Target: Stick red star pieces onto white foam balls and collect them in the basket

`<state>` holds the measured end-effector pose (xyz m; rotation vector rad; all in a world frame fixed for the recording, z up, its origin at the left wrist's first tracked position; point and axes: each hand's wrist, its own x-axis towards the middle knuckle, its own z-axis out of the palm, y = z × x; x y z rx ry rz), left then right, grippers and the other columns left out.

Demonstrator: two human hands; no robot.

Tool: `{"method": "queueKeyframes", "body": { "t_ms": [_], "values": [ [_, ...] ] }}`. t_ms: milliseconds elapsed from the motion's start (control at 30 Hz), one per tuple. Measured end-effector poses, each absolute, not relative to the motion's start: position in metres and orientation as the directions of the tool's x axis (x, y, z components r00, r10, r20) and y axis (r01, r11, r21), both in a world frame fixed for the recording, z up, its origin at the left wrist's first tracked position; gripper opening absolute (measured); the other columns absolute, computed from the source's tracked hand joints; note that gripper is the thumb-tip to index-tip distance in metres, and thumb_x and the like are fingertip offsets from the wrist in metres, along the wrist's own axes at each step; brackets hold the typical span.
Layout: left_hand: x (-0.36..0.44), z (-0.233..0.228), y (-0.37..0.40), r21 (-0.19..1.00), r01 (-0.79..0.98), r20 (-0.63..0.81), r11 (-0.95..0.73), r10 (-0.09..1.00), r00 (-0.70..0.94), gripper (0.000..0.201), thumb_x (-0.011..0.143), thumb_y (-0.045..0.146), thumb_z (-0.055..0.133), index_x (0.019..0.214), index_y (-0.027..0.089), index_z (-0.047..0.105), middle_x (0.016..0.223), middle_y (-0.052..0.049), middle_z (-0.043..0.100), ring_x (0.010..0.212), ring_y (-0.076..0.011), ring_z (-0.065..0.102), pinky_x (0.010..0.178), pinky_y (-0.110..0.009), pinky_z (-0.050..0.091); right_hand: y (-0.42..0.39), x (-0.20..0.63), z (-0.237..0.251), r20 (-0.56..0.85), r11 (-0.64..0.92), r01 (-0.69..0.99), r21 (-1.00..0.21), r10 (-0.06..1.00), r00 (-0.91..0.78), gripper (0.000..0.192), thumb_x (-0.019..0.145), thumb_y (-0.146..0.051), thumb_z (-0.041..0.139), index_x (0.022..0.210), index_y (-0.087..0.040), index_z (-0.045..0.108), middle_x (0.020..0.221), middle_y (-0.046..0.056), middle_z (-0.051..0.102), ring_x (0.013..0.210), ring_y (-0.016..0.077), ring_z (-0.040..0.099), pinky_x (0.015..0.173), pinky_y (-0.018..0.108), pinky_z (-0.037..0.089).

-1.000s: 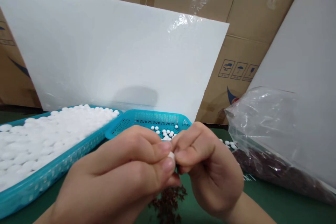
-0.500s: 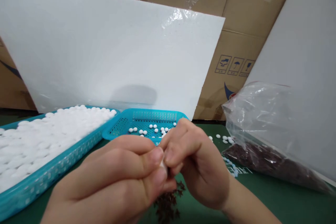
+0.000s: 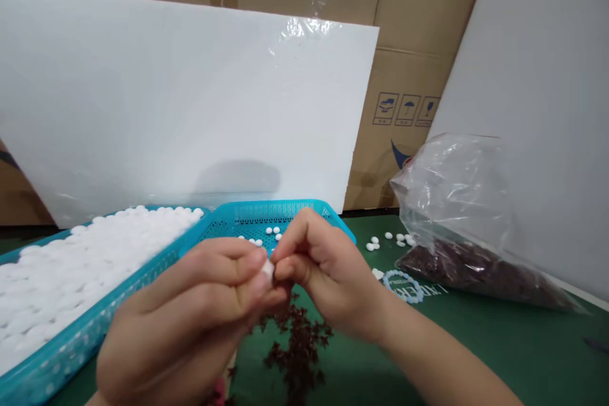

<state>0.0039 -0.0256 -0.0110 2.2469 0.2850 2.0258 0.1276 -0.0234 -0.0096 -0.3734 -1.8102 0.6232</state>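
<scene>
Here my left hand (image 3: 190,311) and right hand (image 3: 328,273) pinch one small white rounded bead (image 3: 268,268) between fingertips, just before the small turquoise mesh basket (image 3: 290,210); light, hard, probably slippery; best gripped across its sides.

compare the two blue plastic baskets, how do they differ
The large blue perforated plastic basket at left is heaped with white round pieces, hiding its floor. The smaller blue perforated plastic basket behind the hands holds only a few scattered white pieces, its mesh floor showing. The large one reaches nearer the camera; the smaller sits farther back. Both are the same blue mesh, side by side.
</scene>
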Motion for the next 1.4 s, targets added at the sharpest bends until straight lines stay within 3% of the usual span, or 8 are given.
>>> {"method": "queueKeyframes", "body": {
  "t_ms": [67,167,367,600,800,1033,1200,1400],
  "values": [
    [0.002,-0.010,-0.020,0.145,0.095,0.975,-0.985,0.159,0.158,0.030,0.050,-0.001,0.056,0.068,0.022,0.060,0.066,0.008,0.059,0.061,-0.0059,0.054,0.062,-0.004,0.047,-0.022,0.125,-0.012,0.793,0.790,-0.140,-0.597,0.554,-0.255,0.013,0.068,-0.017,0.041,0.058,-0.020,0.033,0.048,-0.006,0.040,0.039,0.0040,0.041,0.034,0.013,0.035],
    [0.000,-0.014,-0.014,0.205,0.040,0.959,-0.978,0.209,0.193,0.035,0.057,-0.003,0.048,0.077,0.025,0.055,0.079,0.006,0.056,0.069,-0.0069,0.053,0.059,-0.009,0.050,-0.021,0.122,-0.015,0.847,0.827,-0.190,-0.529,0.502,-0.175,0.010,0.067,-0.016,0.045,0.060,-0.019,0.038,0.053,-0.005,0.044,0.045,0.0039,0.045,0.041,0.013,0.039],
    [-0.001,-0.015,-0.014,0.268,-0.099,0.957,-0.958,0.254,0.138,0.038,0.057,-0.008,0.044,0.078,0.023,0.054,0.083,0.006,0.052,0.075,-0.0064,0.053,0.068,-0.008,0.048,-0.025,0.121,-0.015,0.944,0.952,-0.059,-0.302,0.290,-0.157,0.008,0.068,-0.011,0.045,0.073,-0.017,0.047,0.069,0.001,0.053,0.064,0.0068,0.051,0.056,0.015,0.044],
    [-0.003,-0.012,-0.023,0.471,-0.187,0.878,-0.862,0.437,0.197,0.018,0.061,0.015,0.052,0.075,0.026,0.056,0.081,0.002,0.050,0.073,-0.0097,0.051,0.060,-0.013,0.049,-0.033,0.119,-0.015,0.950,0.954,0.039,-0.298,0.300,-0.090,0.018,0.064,-0.012,0.050,0.081,-0.016,0.048,0.070,0.003,0.056,0.060,0.0087,0.053,0.053,0.016,0.047],
    [0.000,-0.008,-0.023,0.588,-0.296,0.809,-0.753,0.559,0.183,0.009,0.057,0.016,0.058,0.061,0.024,0.057,0.065,0.003,0.050,0.054,-0.0057,0.049,0.043,-0.011,0.045,-0.034,0.120,-0.013,0.985,0.978,0.184,-0.093,0.118,-0.128,0.019,0.064,-0.009,0.051,0.083,-0.013,0.051,0.066,0.003,0.058,0.059,0.0074,0.050,0.060,0.013,0.044],
    [0.004,-0.006,-0.021,0.709,-0.469,0.682,-0.526,0.680,0.268,0.012,0.052,0.022,0.061,0.062,0.023,0.056,0.052,0.003,0.057,0.041,-0.0075,0.049,0.037,-0.016,0.043,-0.031,0.122,-0.013,0.994,0.939,0.341,-0.032,0.066,-0.088,0.006,0.064,-0.011,0.052,0.068,-0.012,0.057,0.056,0.000,0.044,0.052,0.0048,0.044,0.048,0.008,0.043],
    [0.003,-0.007,-0.021,0.755,-0.530,0.613,-0.385,0.702,0.363,0.015,0.051,0.021,0.061,0.065,0.024,0.054,0.053,0.004,0.057,0.040,-0.0069,0.049,0.035,-0.014,0.042,-0.029,0.125,-0.013,0.987,0.957,0.283,-0.061,0.100,-0.127,0.006,0.061,-0.016,0.056,0.065,-0.013,0.057,0.058,-0.001,0.044,0.053,0.0050,0.045,0.048,0.009,0.044],
    [-0.003,-0.011,-0.021,0.790,-0.518,0.588,-0.329,0.647,0.485,0.020,0.055,0.016,0.060,0.068,0.025,0.049,0.055,0.007,0.055,0.051,-0.0067,0.052,0.045,-0.014,0.045,-0.025,0.127,-0.014,0.977,0.996,0.004,-0.087,0.086,-0.197,0.015,0.064,-0.003,0.050,0.072,-0.014,0.057,0.060,0.000,0.047,0.058,0.0054,0.049,0.055,0.010,0.045]
  ]
}}
